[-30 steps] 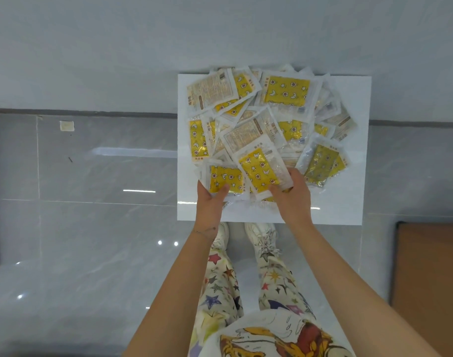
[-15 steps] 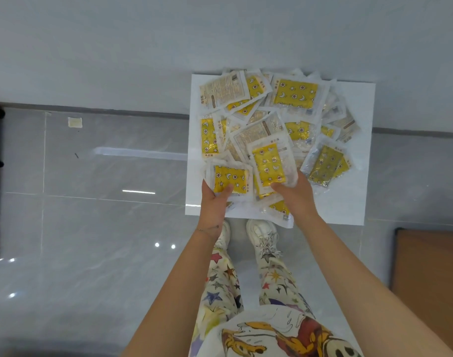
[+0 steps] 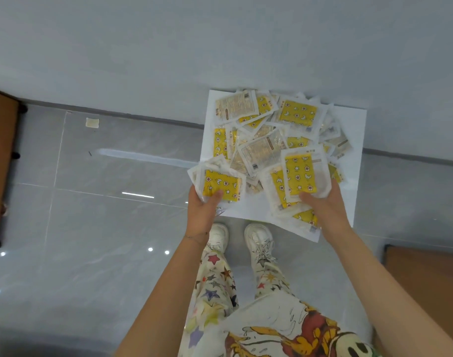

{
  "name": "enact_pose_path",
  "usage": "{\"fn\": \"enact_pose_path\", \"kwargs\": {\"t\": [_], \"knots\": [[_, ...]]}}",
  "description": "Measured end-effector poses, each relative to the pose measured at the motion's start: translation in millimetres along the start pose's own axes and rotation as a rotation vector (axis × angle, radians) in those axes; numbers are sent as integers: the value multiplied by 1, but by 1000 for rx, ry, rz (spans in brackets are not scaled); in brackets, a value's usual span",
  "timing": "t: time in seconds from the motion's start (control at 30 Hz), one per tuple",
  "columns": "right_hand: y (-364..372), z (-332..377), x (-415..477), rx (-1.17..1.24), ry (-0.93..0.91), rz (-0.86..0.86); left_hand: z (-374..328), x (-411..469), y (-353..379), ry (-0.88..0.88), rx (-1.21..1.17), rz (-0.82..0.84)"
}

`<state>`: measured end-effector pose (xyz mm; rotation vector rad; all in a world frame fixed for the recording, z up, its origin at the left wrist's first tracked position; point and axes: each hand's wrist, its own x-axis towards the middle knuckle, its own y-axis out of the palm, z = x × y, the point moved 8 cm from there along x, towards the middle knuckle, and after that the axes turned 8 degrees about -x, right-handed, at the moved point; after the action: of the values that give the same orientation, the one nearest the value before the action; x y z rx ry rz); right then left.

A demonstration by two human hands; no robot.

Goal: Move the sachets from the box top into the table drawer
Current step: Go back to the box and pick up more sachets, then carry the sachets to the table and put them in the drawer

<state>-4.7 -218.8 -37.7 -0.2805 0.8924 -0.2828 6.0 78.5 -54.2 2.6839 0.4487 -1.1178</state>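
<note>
A heap of yellow-and-clear sachets (image 3: 271, 135) lies on the white box top (image 3: 354, 161) against the wall. My left hand (image 3: 203, 212) grips a small bunch of sachets (image 3: 220, 184) at the box top's front left corner, thumb on top. My right hand (image 3: 323, 204) grips a thicker stack of sachets (image 3: 300, 176) near the front edge, lifted above the heap. The table drawer is not in view.
Glossy grey floor tiles (image 3: 104, 228) spread to the left and below. A brown wooden piece of furniture (image 3: 1, 155) stands at the left edge, another brown surface (image 3: 426, 274) at the lower right. My feet (image 3: 246, 238) stand just before the box.
Both hands have gathered sachets from the heap's front and lifted them, the left bunch moving out over the box's left corner. The view has swung left, so the box sits further right.
</note>
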Motion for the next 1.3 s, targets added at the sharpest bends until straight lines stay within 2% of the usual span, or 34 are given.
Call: {"fn": "enact_pose_path", "kwargs": {"t": [0.2, 0.37, 0.63, 1.0, 1.3], "knots": [[2, 78, -50, -122, -190, 95, -65, -56, -13, 135, -22, -49], [16, 133, -102, -119, -292, 160, -118, -115, -30, 265, -12, -64], [52, 180, -185, -166, -379, 259, -158, -199, -111, 372, -154, -278], [243, 230, -328, -333, -544, 614, -158, -298, -296, 418, -455, -626], [415, 183, -480, -573, -578, 931, -123, -395, -470, 470, -647, -919]]}}
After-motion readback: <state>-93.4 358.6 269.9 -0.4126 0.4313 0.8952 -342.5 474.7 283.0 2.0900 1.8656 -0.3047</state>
